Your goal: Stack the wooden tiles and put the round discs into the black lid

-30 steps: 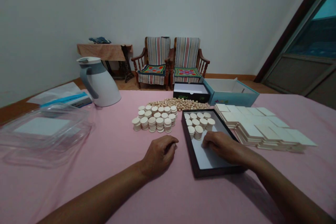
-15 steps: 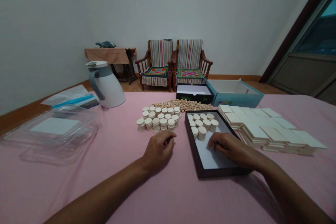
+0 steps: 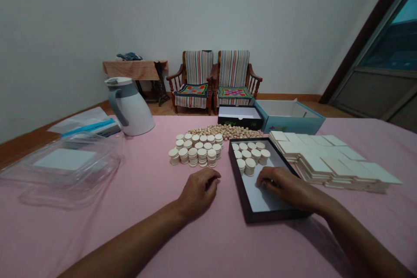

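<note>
My left hand (image 3: 199,193) rests on the pink cloth with its fingers curled in, and nothing shows in it. Just beyond it stand rows of stacked round wooden discs (image 3: 193,155). Over the near part of a shallow black-rimmed tray (image 3: 241,191) is my right hand (image 3: 285,184), fingers bent down and closed; what they hold, if anything, is hidden. Several more stacks of wooden discs (image 3: 250,165) fill the far left part of that tray, a little beyond my right fingertips.
Square wooden tiles (image 3: 325,156) lie in stacks right of the tray. Behind are a heap of small wooden pieces (image 3: 224,131), a black box (image 3: 241,120) and a blue box (image 3: 291,119). At left stand a white jug (image 3: 137,115) and clear plastic containers (image 3: 65,169).
The view has shifted slightly. My left hand has moved a little nearer the tray, its fingers still curled. My right hand stays bent over the tray; the disc stacks look unchanged.
</note>
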The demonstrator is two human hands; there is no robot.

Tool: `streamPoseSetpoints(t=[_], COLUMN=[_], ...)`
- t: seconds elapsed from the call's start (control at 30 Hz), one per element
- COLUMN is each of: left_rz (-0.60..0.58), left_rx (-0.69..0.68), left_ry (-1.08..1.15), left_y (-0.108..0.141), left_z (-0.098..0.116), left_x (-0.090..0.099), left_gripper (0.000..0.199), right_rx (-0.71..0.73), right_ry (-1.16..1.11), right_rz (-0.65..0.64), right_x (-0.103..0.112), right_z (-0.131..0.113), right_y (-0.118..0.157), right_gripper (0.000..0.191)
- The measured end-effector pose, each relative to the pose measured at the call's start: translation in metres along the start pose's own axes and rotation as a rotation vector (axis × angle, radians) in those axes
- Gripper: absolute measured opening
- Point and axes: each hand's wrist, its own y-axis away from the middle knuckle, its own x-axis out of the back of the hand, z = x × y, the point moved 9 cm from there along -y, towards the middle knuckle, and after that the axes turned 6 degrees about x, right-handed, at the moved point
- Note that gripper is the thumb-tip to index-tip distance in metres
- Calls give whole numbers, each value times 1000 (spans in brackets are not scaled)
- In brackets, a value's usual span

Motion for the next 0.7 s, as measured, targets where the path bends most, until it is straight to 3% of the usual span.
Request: streamPoseSetpoints(t=[0.17, 0.27, 0.37, 0.53, 0.7], left_rz=[3, 12, 17, 8, 3], left_rx=[11, 29, 34, 22, 18], left_ry=[9, 14, 18, 29, 45], left_y=[-1, -2, -1, -1, -2], left_z=[-1, -4, -6, -7, -10], left_x=[0, 1, 3, 3, 2], left_gripper=[17, 17, 17, 17, 18], right_rx=[71, 138, 176, 119, 97], right_ry=[100, 141, 242, 369, 393], right_rz=[89, 142, 156, -6, -111], right_x=[35, 59, 68, 47, 26], right_z=[-24, -39, -46, -38, -39], right_y=[-13, -46, -93, -163, -193], right_gripper=[23, 20, 22, 32, 37])
